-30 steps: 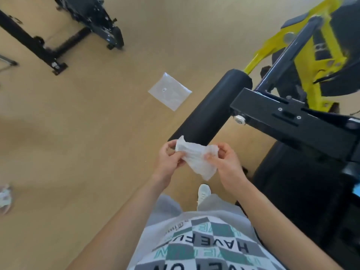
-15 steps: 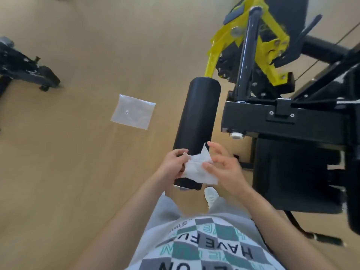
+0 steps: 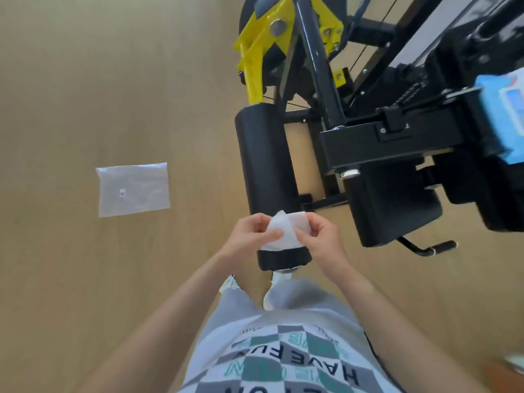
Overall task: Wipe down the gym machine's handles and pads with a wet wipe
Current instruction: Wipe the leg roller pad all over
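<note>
Both hands had drawn closer together since a second earlier, and the wet wipe (image 3: 286,232) between them had gone from a loose sheet to a smaller folded wad. The left hand (image 3: 249,236) and the right hand (image 3: 321,239) each pinched an edge of the wipe between thumb and fingers, over the near end of the black roller pad (image 3: 266,165). The pad ran away toward the yellow machine frame (image 3: 252,52). Whether the wipe touched the pad could not be told.

So light a pinch might have let the damp wipe slip to the wooden floor (image 3: 71,279) and pick up dirt. The round pad would probably turn under a stroke, so patches underneath could be missed.

A clear plastic bag (image 3: 133,190) lay on the floor to the left. A blue wipe pack (image 3: 507,114) sat on the machine at the right.
</note>
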Action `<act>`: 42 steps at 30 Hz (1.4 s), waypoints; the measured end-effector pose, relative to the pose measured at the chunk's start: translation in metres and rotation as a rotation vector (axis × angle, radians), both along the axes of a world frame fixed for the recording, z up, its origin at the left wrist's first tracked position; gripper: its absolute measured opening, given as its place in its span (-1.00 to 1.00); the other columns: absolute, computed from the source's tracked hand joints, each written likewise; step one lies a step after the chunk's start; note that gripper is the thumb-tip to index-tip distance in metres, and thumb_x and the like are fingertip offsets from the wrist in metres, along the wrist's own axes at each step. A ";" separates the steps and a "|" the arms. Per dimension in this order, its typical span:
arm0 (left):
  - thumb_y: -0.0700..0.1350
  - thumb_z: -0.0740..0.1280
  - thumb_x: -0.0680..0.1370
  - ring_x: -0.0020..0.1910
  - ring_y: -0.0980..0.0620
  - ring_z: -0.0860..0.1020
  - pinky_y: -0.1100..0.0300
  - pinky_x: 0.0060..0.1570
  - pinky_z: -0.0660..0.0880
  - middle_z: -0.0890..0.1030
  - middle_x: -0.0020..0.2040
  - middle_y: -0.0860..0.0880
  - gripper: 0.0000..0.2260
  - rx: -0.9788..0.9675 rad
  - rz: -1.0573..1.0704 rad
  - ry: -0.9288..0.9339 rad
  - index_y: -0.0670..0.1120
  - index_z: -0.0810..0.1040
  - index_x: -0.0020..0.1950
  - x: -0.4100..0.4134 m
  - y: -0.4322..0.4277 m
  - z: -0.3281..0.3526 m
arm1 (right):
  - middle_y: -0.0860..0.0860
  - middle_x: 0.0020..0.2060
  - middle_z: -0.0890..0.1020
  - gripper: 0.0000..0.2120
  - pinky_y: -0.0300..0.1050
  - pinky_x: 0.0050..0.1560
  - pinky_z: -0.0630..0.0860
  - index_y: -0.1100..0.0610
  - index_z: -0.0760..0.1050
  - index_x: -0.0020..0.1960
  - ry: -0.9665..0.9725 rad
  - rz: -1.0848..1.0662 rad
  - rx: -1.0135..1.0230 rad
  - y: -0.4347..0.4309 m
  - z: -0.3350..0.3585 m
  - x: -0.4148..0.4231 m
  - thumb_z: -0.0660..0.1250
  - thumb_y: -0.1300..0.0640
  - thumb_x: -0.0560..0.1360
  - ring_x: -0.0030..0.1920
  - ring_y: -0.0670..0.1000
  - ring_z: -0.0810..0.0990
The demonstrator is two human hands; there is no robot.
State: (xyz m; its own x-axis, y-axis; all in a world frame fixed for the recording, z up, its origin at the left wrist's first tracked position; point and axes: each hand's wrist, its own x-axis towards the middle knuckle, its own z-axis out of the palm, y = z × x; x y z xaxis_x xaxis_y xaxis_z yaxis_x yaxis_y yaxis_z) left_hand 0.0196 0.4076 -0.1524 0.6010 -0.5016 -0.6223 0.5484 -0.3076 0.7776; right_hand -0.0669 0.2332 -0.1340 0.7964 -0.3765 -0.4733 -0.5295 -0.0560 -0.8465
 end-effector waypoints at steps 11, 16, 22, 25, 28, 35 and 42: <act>-0.10 0.54 0.40 -0.22 -0.01 0.63 0.03 -0.18 0.60 0.68 -0.23 -0.02 -0.89 0.367 0.122 -0.086 -0.06 0.66 -0.15 0.002 -0.020 -0.049 | 0.00 0.10 0.55 -0.75 -0.48 -0.06 0.39 0.15 0.56 0.23 0.031 -0.041 -0.625 0.006 -0.038 -0.010 0.41 0.24 0.55 0.07 0.02 0.56; -0.13 0.51 0.48 -0.24 0.04 0.62 0.04 -0.18 0.60 0.70 -0.19 -0.09 -0.93 0.342 0.103 -0.159 -0.10 0.66 -0.10 0.012 -0.028 -0.046 | 0.15 0.63 0.15 -0.37 0.07 0.56 0.14 -0.07 0.20 0.62 -0.062 0.508 -0.749 0.026 -0.057 -0.026 0.33 -0.01 0.60 0.63 0.19 0.07; -0.12 0.49 0.52 -0.15 0.13 0.66 0.14 -0.06 0.64 0.70 -0.17 0.11 -0.92 0.318 -0.171 -0.337 0.07 0.67 -0.07 0.063 -0.031 -0.044 | 0.15 0.62 -0.29 -0.30 0.08 0.55 -0.27 -0.11 -0.27 0.65 0.201 0.540 -0.836 0.049 -0.080 -0.018 0.03 -0.22 0.67 0.61 0.21 -0.30; -0.16 0.46 0.52 -0.10 0.17 0.58 0.18 -0.03 0.58 0.63 -0.13 0.17 -0.84 0.332 -0.309 -0.605 0.12 0.63 -0.04 0.109 -0.027 -0.049 | 0.13 0.65 -0.12 -0.31 0.19 0.63 -0.03 0.04 -0.17 0.67 0.280 0.439 -0.885 0.066 -0.089 -0.002 -0.04 -0.24 0.67 0.64 0.20 -0.17; -0.20 0.42 0.54 0.06 0.17 0.43 0.16 0.11 0.48 0.56 0.04 0.17 -0.80 0.320 -0.386 -0.868 0.04 0.64 0.12 0.162 -0.024 -0.052 | 0.11 0.65 -0.17 -0.27 0.20 0.63 -0.07 0.15 -0.18 0.65 0.394 0.323 -0.869 0.088 -0.084 0.026 -0.12 -0.26 0.65 0.64 0.17 -0.24; -0.08 0.35 0.61 0.64 -0.10 0.11 -0.11 0.56 0.17 0.26 0.63 -0.02 -0.53 0.264 -0.832 -1.195 0.04 0.42 0.53 0.265 -0.035 -0.066 | 0.03 0.61 -0.37 -0.24 0.07 0.48 0.32 0.13 -0.41 0.59 0.628 0.062 -0.805 0.123 -0.072 0.122 -0.10 -0.25 0.66 0.59 0.12 -0.42; -0.11 0.36 0.60 0.67 -0.09 -0.03 -0.14 0.60 0.12 0.08 0.69 -0.03 -0.34 0.218 -1.119 -1.347 0.05 0.18 0.66 0.292 -0.024 -0.077 | 0.19 0.65 -0.06 -0.31 0.21 0.62 -0.01 0.08 -0.10 0.66 0.704 -0.147 -0.859 0.143 -0.080 0.095 0.14 -0.10 0.67 0.64 0.25 -0.16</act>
State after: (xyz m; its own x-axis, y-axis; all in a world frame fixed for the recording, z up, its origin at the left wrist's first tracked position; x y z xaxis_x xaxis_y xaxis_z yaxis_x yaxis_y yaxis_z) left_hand 0.3112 0.3841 -0.2298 0.1640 -0.9772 -0.1348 -0.9077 -0.2030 0.3674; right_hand 0.0281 0.3758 -0.2136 0.3744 -0.8630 -0.3392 -0.9246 -0.3752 -0.0659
